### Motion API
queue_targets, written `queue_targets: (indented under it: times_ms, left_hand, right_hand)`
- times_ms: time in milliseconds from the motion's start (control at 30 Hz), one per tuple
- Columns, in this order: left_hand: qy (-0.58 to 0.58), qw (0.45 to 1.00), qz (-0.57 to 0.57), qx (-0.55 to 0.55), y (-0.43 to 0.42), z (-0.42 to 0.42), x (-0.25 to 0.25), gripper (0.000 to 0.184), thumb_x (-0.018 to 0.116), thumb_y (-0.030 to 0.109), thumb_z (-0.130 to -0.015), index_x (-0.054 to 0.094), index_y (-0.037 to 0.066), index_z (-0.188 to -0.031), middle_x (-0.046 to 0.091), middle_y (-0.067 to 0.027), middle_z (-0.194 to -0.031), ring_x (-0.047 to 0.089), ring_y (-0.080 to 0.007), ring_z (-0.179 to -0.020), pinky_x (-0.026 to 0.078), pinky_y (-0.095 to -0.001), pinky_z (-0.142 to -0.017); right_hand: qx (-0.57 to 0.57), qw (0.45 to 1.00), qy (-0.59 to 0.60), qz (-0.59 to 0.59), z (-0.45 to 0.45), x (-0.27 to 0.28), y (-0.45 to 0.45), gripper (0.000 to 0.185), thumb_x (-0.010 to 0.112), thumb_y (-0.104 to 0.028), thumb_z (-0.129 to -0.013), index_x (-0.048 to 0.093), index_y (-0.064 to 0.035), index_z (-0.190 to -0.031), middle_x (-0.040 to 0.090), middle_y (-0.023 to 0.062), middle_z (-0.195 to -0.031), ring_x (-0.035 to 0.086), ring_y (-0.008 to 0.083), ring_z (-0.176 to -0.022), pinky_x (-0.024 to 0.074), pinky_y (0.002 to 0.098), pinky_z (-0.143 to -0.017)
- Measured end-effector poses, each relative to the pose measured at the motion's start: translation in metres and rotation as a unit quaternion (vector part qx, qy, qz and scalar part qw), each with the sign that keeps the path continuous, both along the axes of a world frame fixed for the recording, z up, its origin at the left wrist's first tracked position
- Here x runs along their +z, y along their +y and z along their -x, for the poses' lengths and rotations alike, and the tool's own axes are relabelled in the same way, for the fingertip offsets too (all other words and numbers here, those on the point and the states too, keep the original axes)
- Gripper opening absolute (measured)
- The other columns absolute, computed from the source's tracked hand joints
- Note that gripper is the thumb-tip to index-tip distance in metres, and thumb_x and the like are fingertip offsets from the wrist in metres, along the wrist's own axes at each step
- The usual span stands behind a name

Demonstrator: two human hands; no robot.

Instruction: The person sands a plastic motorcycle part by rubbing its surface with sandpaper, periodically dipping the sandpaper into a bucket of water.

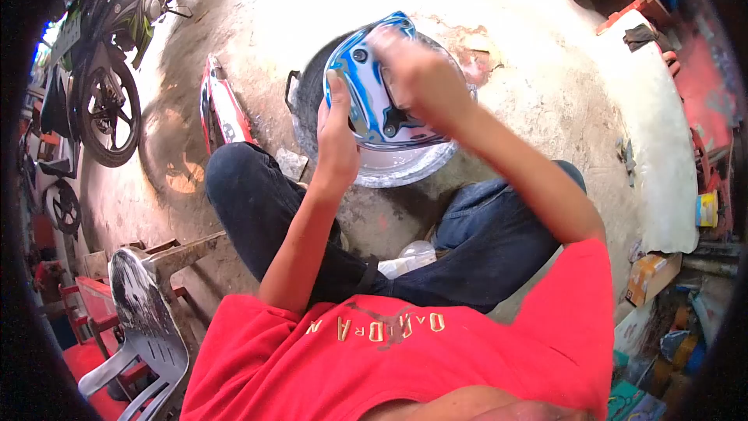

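My left hand [336, 136] grips the panel [360, 84] beyond the basin's near rim [401, 178]. My blurred right hand [421, 74] seems to rub it, contents unclear; that calls for steady support.

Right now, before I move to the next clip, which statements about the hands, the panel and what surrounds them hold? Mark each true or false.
1. The left hand holds the blue-and-white panel at its side. True.
2. The right hand rests on a knee. False: it is at the panel, motion-blurred.
3. The panel is over a round basin. True.
4. The red-and-white piece lies to the person's right. False: it lies to the left.
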State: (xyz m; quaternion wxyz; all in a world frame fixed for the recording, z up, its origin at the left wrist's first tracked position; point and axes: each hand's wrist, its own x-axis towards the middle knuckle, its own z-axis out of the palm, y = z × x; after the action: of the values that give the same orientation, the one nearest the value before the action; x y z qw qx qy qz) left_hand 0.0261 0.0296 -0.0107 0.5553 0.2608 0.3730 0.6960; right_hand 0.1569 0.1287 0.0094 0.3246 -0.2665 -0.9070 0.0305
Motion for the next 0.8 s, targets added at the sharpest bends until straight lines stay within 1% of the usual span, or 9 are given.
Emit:
queue_targets:
  times_ms: [100,200,300,367,433,500,567,700,800]
  left_hand:
    - [0.004,1.000,0.001,0.014,0.002,0.004,-0.005,0.053,0.038,0.043,-0.108,0.044,0.003,-0.142,0.058,-0.0121,-0.133,0.060,-0.0212,-0.121,0.050,-0.0391,-0.102]
    - [0.008,1.000,-0.002,0.008,0.000,0.003,-0.005,0.053,0.038,0.042,-0.108,0.042,0.002,-0.143,0.057,-0.0122,-0.135,0.059,-0.0218,-0.121,0.048,-0.0386,-0.104]
    - [0.024,0.999,-0.025,0.017,0.005,0.003,-0.008,0.055,0.037,0.042,-0.108,0.042,0.001,-0.144,0.056,-0.0128,-0.137,0.059,-0.0222,-0.122,0.047,-0.0383,-0.105]
    - [0.024,0.999,-0.036,0.024,0.004,0.004,-0.009,0.055,0.036,0.042,-0.108,0.042,0.001,-0.144,0.056,-0.0127,-0.137,0.059,-0.0221,-0.121,0.048,-0.0382,-0.104]
    - [0.027,0.999,-0.025,0.030,0.005,0.006,-0.011,0.054,0.036,0.042,-0.108,0.044,0.002,-0.143,0.057,-0.0124,-0.135,0.059,-0.0214,-0.120,0.050,-0.0373,-0.101]
    - [0.015,1.000,0.002,0.010,0.001,0.004,-0.007,0.053,0.036,0.042,-0.108,0.044,0.002,-0.142,0.058,-0.0122,-0.134,0.059,-0.0215,-0.120,0.050,-0.0370,-0.100]
    - [0.039,0.999,0.008,0.019,-0.004,-0.001,-0.001,0.052,0.036,0.041,-0.108,0.045,0.002,-0.141,0.059,-0.0119,-0.132,0.060,-0.0213,-0.119,0.051,-0.0373,-0.099]
    - [0.001,1.000,-0.020,0.014,0.003,0.006,-0.002,0.050,0.035,0.039,-0.109,0.043,0.003,-0.142,0.057,-0.0126,-0.134,0.059,-0.0227,-0.120,0.048,-0.0406,-0.104]
    - [-0.053,0.998,0.001,0.025,0.003,0.007,0.002,0.048,0.035,0.036,-0.109,0.043,0.003,-0.142,0.057,-0.0127,-0.135,0.059,-0.0240,-0.121,0.047,-0.0410,-0.106]
  right_hand:
    - [0.075,0.993,0.017,-0.089,0.007,-0.002,-0.015,0.040,0.057,-0.005,-0.087,0.060,-0.0014,-0.126,0.065,0.0241,-0.122,0.065,0.0359,-0.111,0.0532,0.0426,-0.095]
    - [-0.110,0.982,-0.044,0.149,-0.011,0.016,0.035,0.034,0.053,-0.006,-0.089,0.060,-0.0016,-0.122,0.064,0.0279,-0.117,0.068,0.0392,-0.099,0.0554,0.0477,-0.081]
    - [-0.058,0.992,-0.062,0.093,-0.009,0.009,0.012,0.036,0.051,-0.006,-0.090,0.060,-0.0004,-0.124,0.064,0.0273,-0.118,0.067,0.0377,-0.103,0.0550,0.0456,-0.087]
    - [0.060,0.993,0.002,-0.097,0.007,-0.002,-0.023,0.039,0.056,-0.006,-0.087,0.060,0.0027,-0.125,0.065,0.0229,-0.121,0.065,0.0351,-0.111,0.0519,0.0413,-0.097]
    - [0.071,0.995,0.001,-0.065,0.005,0.000,-0.017,0.040,0.058,-0.006,-0.086,0.061,0.0008,-0.125,0.065,0.0224,-0.121,0.066,0.0354,-0.109,0.0532,0.0421,-0.094]
    - [-0.060,0.987,-0.048,0.140,-0.006,0.023,0.005,0.040,0.057,-0.003,-0.085,0.060,-0.0027,-0.125,0.066,0.0222,-0.121,0.066,0.0358,-0.106,0.0547,0.0446,-0.089]
    - [-0.081,0.984,-0.047,0.151,-0.012,0.014,0.025,0.038,0.056,-0.003,-0.087,0.060,-0.0022,-0.125,0.066,0.0222,-0.121,0.066,0.0360,-0.108,0.0543,0.0442,-0.091]
    - [0.072,0.992,0.006,-0.102,0.007,0.001,-0.015,0.036,0.052,-0.011,-0.089,0.062,0.0018,-0.121,0.067,0.0203,-0.121,0.066,0.0309,-0.114,0.0535,0.0396,-0.097]
    - [-0.024,0.997,0.005,0.078,-0.006,0.025,0.000,0.036,0.050,-0.011,-0.090,0.063,-0.0056,-0.123,0.069,0.0234,-0.110,0.069,0.0358,-0.097,0.0557,0.0446,-0.083]
